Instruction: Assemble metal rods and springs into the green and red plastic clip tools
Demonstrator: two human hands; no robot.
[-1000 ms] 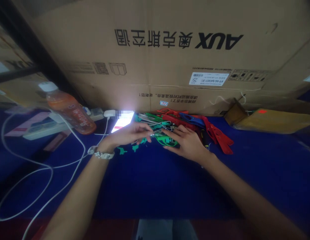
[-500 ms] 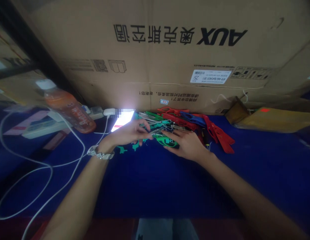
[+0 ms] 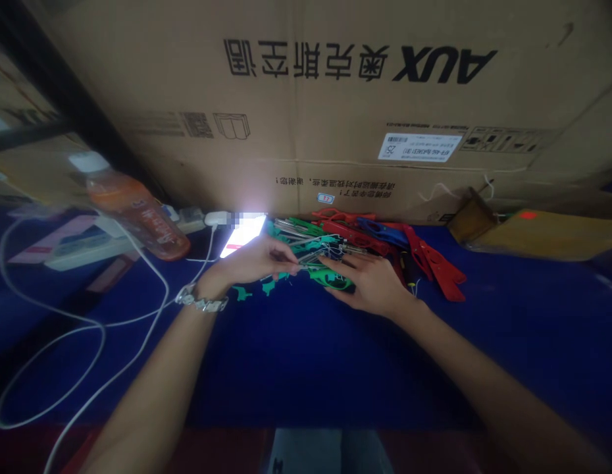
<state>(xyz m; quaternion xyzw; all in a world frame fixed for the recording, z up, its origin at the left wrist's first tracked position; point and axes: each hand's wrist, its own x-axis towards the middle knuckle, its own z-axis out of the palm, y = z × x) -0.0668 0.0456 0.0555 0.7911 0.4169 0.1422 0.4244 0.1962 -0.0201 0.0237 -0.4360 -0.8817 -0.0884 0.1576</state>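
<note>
In the head view, a mixed heap of small parts lies on the blue table. My left hand (image 3: 266, 259) is at the heap's left side, fingertips pinched together at the end of a thin metal rod (image 3: 313, 255). Across from it, my right hand (image 3: 372, 280) lies over the front of the heap with its fingers stretched out, touching the parts. Beneath its fingers shows a bright green plastic piece (image 3: 335, 280). Red plastic pieces (image 3: 437, 263) and a blue plastic piece (image 3: 382, 232) lie behind and to the right. Small teal-green pieces (image 3: 269, 285) lie near my left hand.
A large cardboard box (image 3: 306, 145) stands behind the heap. At left are a bottle of orange drink (image 3: 138, 210), a power strip (image 3: 89, 253), a white cable (image 3: 160, 322) and a lit phone (image 3: 244, 236). A yellowish packet (image 3: 557, 236) lies at right.
The fingers of my left hand have closed together at the rods, where they were more spread before. My right hand stays in nearly the same place.
</note>
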